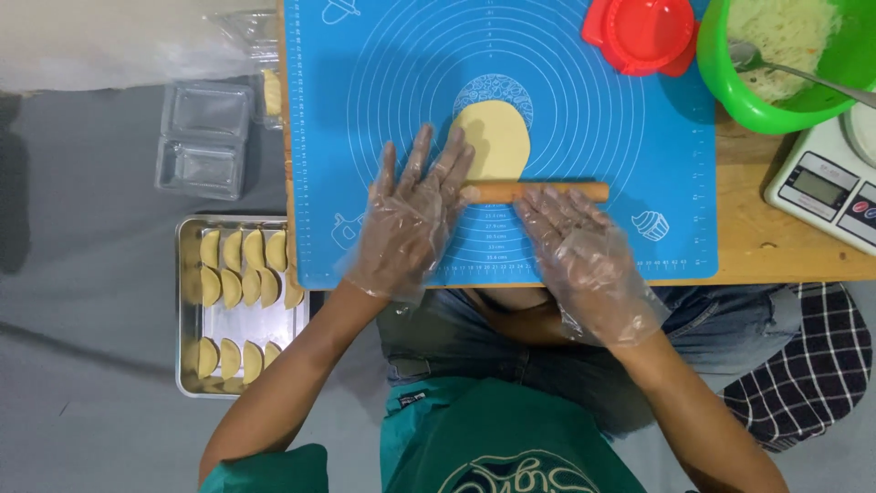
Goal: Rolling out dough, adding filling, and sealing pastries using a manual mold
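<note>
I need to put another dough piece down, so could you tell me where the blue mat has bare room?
The blue mat is bare left of the dough, and right of it below the red press. It is crowded around the rolling pin, under both hands.

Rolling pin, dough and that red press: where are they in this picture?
rolling pin [538, 192]: head view, bare wooden middle between the hands.
dough [497, 137]: head view, centre of the pale flat oval.
red press [643, 32]: head view, its round lid.

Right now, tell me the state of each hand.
Left hand: open, flat, fingers on the rolling pin.
Right hand: open, flat, fingertips on the rolling pin, dough beyond it.
</note>
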